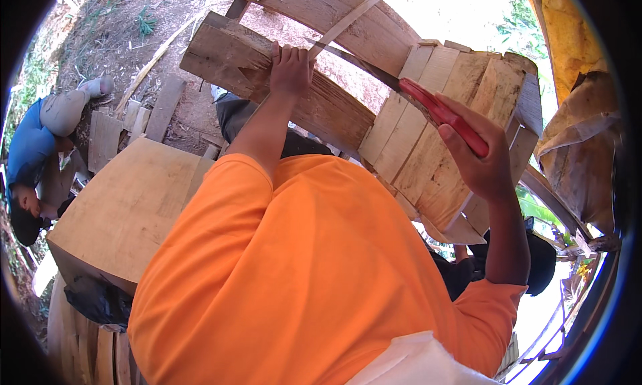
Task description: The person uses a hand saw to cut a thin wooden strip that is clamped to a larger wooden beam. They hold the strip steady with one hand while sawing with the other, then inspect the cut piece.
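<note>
Planks of rough timber fill the upper part of the view, nailed into a slatted wooden crate (pixel 461 111). The left hand (pixel 291 69) is closed over the top edge of a weathered board (pixel 267 77), fingers curled across it, and seems also to steady a thin wooden slat (pixel 348 19) that rises from between the fingers, though the contact is hard to see. The right hand (pixel 478 154) is wrapped around the red handle of a knife (pixel 445 117), whose dark blade runs up and left toward the left hand, lying across the crate's slats. An orange sleeve (pixel 294 271) covers much of the lower view. At the left edge another person in a blue shirt (pixel 30 151) crouches near a pale wooden block (pixel 124 208) and loose boards on bare earth.
</note>
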A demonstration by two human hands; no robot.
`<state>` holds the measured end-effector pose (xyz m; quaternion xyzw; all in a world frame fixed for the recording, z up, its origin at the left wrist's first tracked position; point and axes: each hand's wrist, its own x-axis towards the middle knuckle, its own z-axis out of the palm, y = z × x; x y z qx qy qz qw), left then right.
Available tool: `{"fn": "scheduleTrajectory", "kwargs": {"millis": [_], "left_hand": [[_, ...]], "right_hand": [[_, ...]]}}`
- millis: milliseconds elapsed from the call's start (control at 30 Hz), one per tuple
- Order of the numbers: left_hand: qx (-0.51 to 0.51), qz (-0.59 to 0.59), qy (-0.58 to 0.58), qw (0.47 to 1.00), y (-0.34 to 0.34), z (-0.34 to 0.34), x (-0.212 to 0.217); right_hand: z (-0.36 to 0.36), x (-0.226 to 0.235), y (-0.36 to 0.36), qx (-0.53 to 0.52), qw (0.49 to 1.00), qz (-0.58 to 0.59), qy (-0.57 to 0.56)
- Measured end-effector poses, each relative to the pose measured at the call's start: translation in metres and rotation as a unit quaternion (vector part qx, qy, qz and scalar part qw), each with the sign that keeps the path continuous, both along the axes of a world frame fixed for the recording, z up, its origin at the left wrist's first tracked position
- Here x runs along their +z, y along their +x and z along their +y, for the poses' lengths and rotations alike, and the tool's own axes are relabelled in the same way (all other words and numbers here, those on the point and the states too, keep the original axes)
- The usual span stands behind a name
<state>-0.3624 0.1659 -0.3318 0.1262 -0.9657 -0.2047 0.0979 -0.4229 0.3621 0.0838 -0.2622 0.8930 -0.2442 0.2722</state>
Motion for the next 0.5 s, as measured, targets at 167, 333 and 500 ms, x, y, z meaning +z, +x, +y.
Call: {"fn": "scheduleTrajectory", "kwargs": {"millis": [167,333,500], "left_hand": [[0.006,0.012,-0.013,1.0,0.001,0.0,0.0],[-0.005,-0.016,0.011,1.0,-0.001,0.001,-0.002],[0.0,-0.021,-0.002,1.0,-0.002,0.001,-0.001]], "right_hand": [[-0.006,0.007,0.001,0.002,0.999,-0.021,0.025],[-0.005,0.0,0.003,0.007,1.0,-0.001,0.018],[-0.004,-0.003,0.008,0.03,0.999,0.021,0.006]]}}
